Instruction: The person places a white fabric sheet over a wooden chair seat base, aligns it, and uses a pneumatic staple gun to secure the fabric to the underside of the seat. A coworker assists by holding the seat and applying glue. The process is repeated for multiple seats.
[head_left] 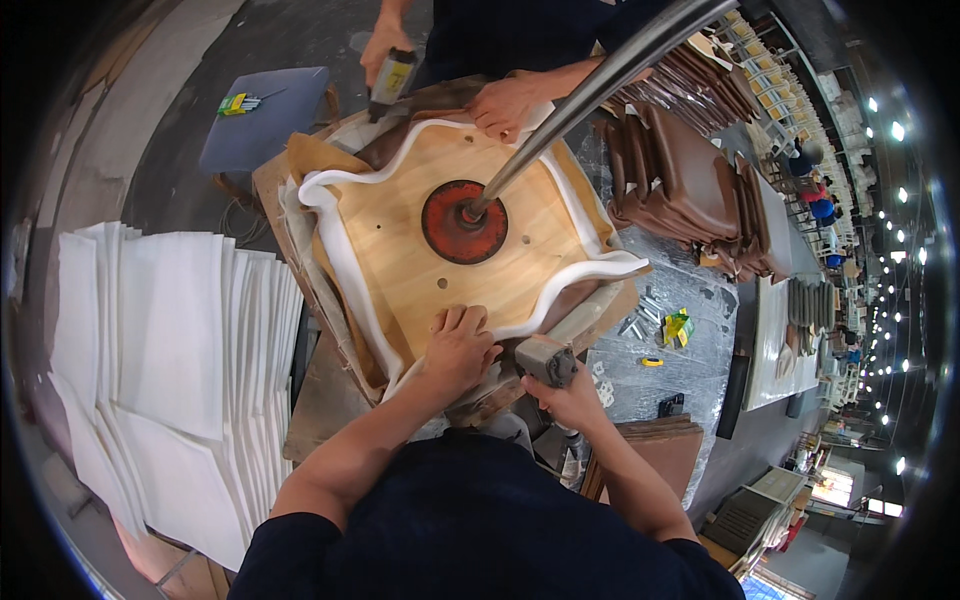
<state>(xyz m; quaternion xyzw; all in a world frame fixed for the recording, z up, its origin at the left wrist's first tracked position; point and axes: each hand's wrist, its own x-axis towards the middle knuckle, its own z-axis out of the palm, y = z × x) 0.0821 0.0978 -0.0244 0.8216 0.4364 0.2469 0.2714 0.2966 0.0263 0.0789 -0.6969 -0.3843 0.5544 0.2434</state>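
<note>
A square plywood seat panel point(400, 270) with several holes lies in front of me, white foam padding point(345, 245) standing up round its rim and brown covering material point(325, 155) beneath. A red round pressure plate point(463, 240) on a slanting metal rod point(590, 95) sits on its middle. At the near edge my left hand point(460, 350) curls its fingers over the foam and panel edge. My right hand point(565, 398) grips a grey staple gun point(547, 360) beside the near right edge, apart from the panel. What lies under my left fingers is hidden.
Opposite, a co-worker's hand point(505, 105) presses the far edge; the other holds a staple gun point(391, 80). White foam sheets point(170, 340) stack at left, near a blue-grey seat point(265, 125). Brown covers point(680, 180) and loose staple strips point(640, 315) lie on the plastic-covered table at right.
</note>
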